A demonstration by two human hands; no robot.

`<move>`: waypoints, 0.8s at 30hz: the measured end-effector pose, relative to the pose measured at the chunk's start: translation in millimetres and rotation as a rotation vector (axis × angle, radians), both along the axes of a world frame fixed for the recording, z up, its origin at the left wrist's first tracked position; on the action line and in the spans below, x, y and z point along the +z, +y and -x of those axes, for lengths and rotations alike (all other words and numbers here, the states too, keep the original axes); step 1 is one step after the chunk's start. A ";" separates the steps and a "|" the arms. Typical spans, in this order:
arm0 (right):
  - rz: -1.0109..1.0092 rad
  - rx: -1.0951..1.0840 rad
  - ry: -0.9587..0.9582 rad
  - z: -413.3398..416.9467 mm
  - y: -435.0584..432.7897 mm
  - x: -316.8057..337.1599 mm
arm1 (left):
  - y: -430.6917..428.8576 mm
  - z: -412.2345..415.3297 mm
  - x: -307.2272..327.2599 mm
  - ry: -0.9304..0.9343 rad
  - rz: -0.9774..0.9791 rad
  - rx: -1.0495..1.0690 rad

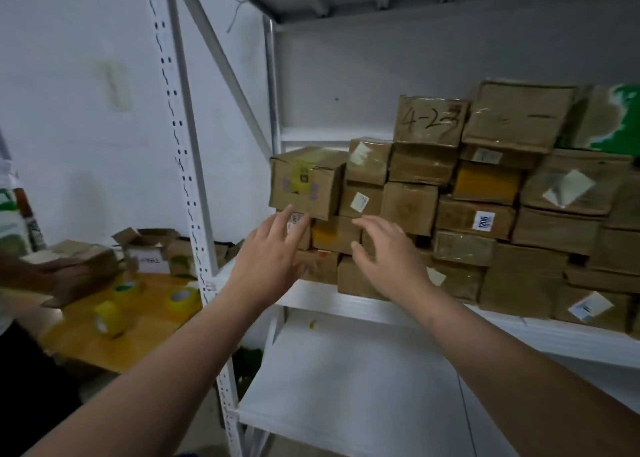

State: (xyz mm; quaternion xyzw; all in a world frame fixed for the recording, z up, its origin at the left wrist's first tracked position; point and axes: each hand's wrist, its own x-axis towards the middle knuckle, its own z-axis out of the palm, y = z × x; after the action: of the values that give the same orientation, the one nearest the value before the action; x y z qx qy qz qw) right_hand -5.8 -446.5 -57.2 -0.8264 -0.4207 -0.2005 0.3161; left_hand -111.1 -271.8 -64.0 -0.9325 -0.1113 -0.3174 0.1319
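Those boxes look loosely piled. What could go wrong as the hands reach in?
The left-end box juts out past the boxes under it; a nudge from the left hand might tip it off the shelf. The stacking is uneven, so pulling a low box near the right hand could bring down those above, like the box marked 4-23.

A: Hands?
B: Left hand point(273, 249) has its fingers straight, tips at the bottom edge of the protruding cardboard box point(306, 183). Right hand point(388, 259) is spread and loosely curved in front of the lower boxes. Contact unclear.
A: Where's that box?
B: Left end of the box stack point(536, 231) on the white shelf point(346, 304), sticking out past its neighbours.
A: Left of the rack?
B: Wooden table point(86, 346) with yellow tape rolls point(181, 299).
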 end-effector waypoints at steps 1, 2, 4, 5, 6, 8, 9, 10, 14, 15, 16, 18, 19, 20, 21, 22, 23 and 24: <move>-0.010 -0.001 -0.013 -6.5 7.6 4.1 | 9.3 -8.0 3.5 -0.014 -0.034 0.003; -0.020 0.002 -0.023 -13.2 15.0 7.9 | 18.5 -16.0 7.3 -0.034 -0.070 0.002; -0.057 0.019 -0.016 -26.0 29.8 15.3 | 37.0 -31.7 15.3 -0.076 -0.120 -0.015; -0.082 0.033 0.006 -31.5 37.1 18.5 | 46.1 -39.0 18.5 -0.088 -0.134 -0.019; -0.112 0.045 0.035 -36.6 44.4 21.0 | 55.2 -45.8 20.6 -0.095 -0.150 -0.019; -0.182 0.049 0.098 -46.0 60.1 23.5 | 73.1 -59.3 22.3 -0.098 -0.189 -0.009; -0.217 0.043 0.134 -50.6 68.2 24.5 | 81.6 -65.9 22.9 -0.096 -0.205 -0.002; -0.247 0.035 0.180 -54.5 76.6 26.0 | 89.4 -72.4 24.0 -0.095 -0.216 0.002; -0.326 0.000 0.363 -68.6 107.9 31.8 | 118.1 -97.5 34.0 -0.045 -0.286 -0.006; -0.351 -0.014 0.393 -71.1 114.5 33.1 | 125.3 -103.4 37.9 -0.025 -0.315 0.002; -0.381 -0.025 0.432 -73.8 120.7 34.4 | 133.1 -109.7 41.5 -0.012 -0.347 0.001; -0.451 -0.033 0.542 -77.6 130.9 35.8 | 146.5 -122.5 48.0 -0.003 -0.409 -0.037; -0.487 -0.031 0.596 -78.1 134.9 36.2 | 151.3 -128.6 50.7 -0.001 -0.435 -0.063; -0.521 -0.025 0.647 -78.4 138.6 35.6 | 155.3 -134.3 52.7 0.003 -0.454 -0.088; -0.557 -0.021 0.686 -78.9 142.0 34.3 | 158.8 -139.4 53.8 0.005 -0.464 -0.112; -0.585 -0.024 0.714 -78.9 144.7 32.7 | 162.4 -143.7 54.4 0.001 -0.468 -0.138; -0.609 -0.032 0.733 -78.2 147.5 31.5 | 166.1 -146.9 54.4 -0.010 -0.473 -0.169; -0.629 -0.043 0.750 -77.1 149.9 30.5 | 169.7 -149.2 54.2 -0.028 -0.481 -0.201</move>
State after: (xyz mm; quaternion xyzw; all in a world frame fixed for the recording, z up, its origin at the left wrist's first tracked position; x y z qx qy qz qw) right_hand 71.3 -296.6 -26.7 -0.7144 -0.1799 -0.0130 0.6761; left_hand 38.1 -102.2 -9.9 -0.8763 0.0589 -0.3590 0.3160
